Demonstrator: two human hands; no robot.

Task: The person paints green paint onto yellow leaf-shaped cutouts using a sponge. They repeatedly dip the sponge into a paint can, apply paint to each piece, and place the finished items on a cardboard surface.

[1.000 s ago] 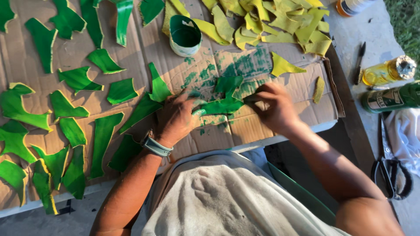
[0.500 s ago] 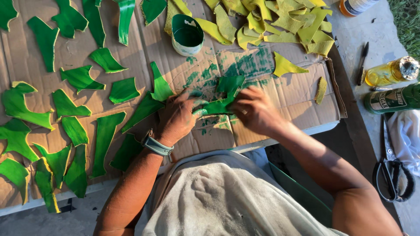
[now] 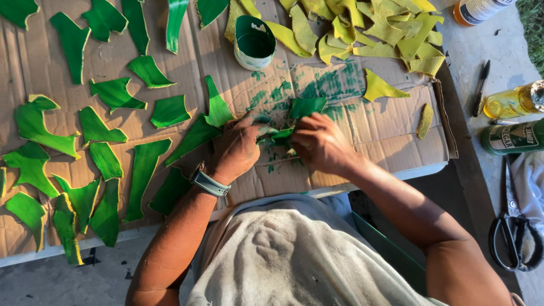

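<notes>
Dozens of glossy green cut shapes (image 3: 107,133) lie on your left across creased cardboard (image 3: 391,127). Your left hand (image 3: 238,148) presses flat, fingers together, on a green piece (image 3: 279,135) at the centre; your right hand (image 3: 318,141) curls onto its right end. Yellow scraps (image 3: 368,28) heap far right.

— Where is room left on the cardboard (image 3: 391,136)?
— Right of the hands a bare stretch is seen.
— And what blocks passage?
— Left is crowded by green pieces (image 3: 113,93); far is barred by a paint cup (image 3: 254,42) and yellow pieces (image 3: 374,25).
</notes>
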